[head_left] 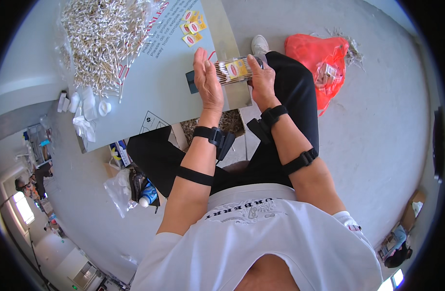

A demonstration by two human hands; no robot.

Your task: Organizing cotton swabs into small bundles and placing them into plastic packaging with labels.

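A flat clear pack of wooden-stick cotton swabs (225, 72), with a yellow and white card (237, 69) at its front, is held level above the table's right edge. My right hand (262, 80) grips its right end, thumb on top. At the other end, my left hand (209, 83) has its fingers stretched out and its palm turned to the pack, touching or very near it. A large heap of loose cotton swabs (103, 46) lies in clear plastic at the table's far left. Several yellow and white cards (192, 27) lie beyond my hands.
The grey table (159, 80) bears small white containers (89, 103) at its left corner. Below its near edge is an open box (232, 122) of brown sticks. A red plastic bag (312, 48) sits on the floor at right. A bag with a blue bottle (148, 194) is at lower left.
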